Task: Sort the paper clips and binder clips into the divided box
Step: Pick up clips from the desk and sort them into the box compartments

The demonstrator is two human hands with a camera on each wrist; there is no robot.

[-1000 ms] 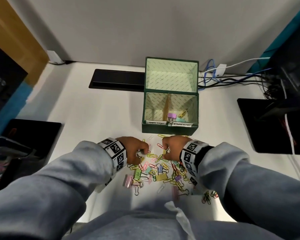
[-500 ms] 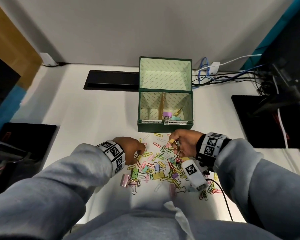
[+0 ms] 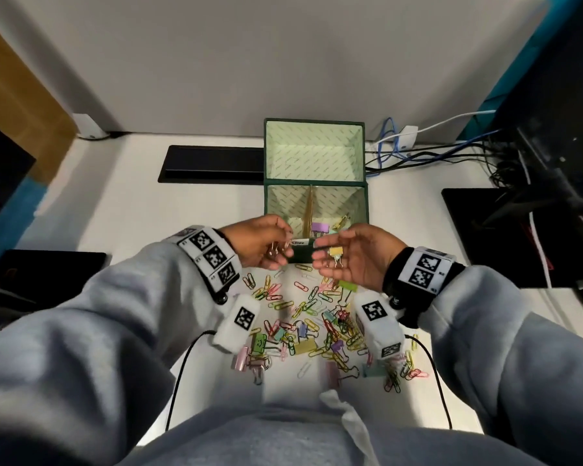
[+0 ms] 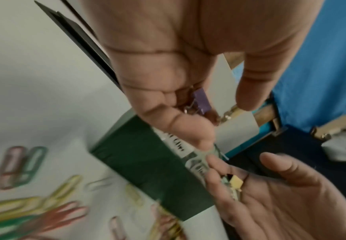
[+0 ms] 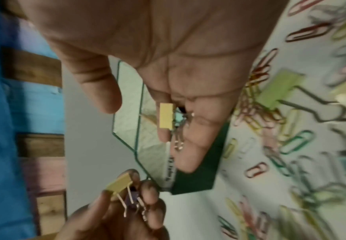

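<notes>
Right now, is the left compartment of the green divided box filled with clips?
No: in the head view the left compartment of the green divided box shows only bare lining, while the few binder clips lie right of the divider.

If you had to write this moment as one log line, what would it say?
left hand: holds binder clips | right hand: cradles yellow binder clip | box: open, just ahead | pile: still unsorted

An office desk (image 3: 189, 210): monitor stand (image 3: 505, 230), network cables (image 3: 428, 156).

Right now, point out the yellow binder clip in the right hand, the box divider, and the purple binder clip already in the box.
yellow binder clip (image 3: 336, 251): head view, its yellow body.
box divider (image 3: 309, 210): head view, middle of the upright panel.
purple binder clip (image 3: 319, 227): head view, its purple body.
</notes>
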